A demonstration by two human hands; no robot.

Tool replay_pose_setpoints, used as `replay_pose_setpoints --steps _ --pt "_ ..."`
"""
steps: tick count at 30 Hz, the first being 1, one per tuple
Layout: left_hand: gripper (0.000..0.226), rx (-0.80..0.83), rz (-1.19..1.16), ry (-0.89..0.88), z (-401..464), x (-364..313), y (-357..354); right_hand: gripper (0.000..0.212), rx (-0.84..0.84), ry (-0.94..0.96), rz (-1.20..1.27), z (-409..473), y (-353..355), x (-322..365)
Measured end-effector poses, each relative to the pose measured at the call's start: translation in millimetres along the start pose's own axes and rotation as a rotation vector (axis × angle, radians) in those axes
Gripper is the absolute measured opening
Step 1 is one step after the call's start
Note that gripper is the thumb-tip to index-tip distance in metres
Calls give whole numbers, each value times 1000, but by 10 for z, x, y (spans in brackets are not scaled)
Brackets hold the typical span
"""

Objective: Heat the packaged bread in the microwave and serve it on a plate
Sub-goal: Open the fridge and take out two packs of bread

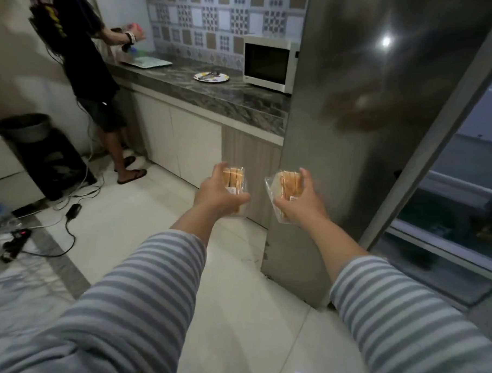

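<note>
Nearest, two striped sleeves reach forward over the pale floor (233,312). The left hand (216,189) holds one bread pack (235,178), its fingers curled over the top and thumb under the lower edge. The right hand (302,198) holds a second pack (285,185) the same way, fingers wrapped round its far side. Both packs look sealed in clear film, sliced bread visible inside, and they hang in the air just apart from each other, in front of the grey fridge (355,120), whose door stands open at the right.

Farther off, the dark stone surface (237,97) carries a plate (211,77) with what seem to be utensils on it; I cannot tell which. Beside the plate, against the tiled wall, sits the white microwave (268,63) with its door closed. At the far left another person (84,52) stands at the same surface, busy with something small.

As a judgement, the task is at its start: the bread is in hand and nothing else is done. Left to do: carry the packs across to the surface, open the microwave, put the bread in, heat it, take it out and set it on the plate. The plate may need clearing first, and both hands are full, so one pack will likely have to be put down before the door can be opened
</note>
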State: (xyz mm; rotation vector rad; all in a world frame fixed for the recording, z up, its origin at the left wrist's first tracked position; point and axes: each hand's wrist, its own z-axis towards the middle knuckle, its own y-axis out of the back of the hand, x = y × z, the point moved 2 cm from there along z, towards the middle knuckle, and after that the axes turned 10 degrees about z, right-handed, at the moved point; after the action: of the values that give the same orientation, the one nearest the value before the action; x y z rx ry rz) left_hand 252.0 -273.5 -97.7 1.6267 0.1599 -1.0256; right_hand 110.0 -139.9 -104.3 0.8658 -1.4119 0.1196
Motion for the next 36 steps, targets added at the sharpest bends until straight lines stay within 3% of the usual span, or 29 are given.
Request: replay_pose_setpoints --steps 6,20,29,36 --pt "84 -58 -19 33 744 293 276 93 62 54 -9 676 -586 383" --pt "83 -166 -66 17 3278 283 534 91 44 194 -31 3041 -1295 1421" --pt "83 -157 -67 -46 5210 442 732 94 -56 209 3 4620 -2032 1929" --pt "90 -52 -35 -117 6818 259 858 91 -190 144 76 5803 -2310 2416"
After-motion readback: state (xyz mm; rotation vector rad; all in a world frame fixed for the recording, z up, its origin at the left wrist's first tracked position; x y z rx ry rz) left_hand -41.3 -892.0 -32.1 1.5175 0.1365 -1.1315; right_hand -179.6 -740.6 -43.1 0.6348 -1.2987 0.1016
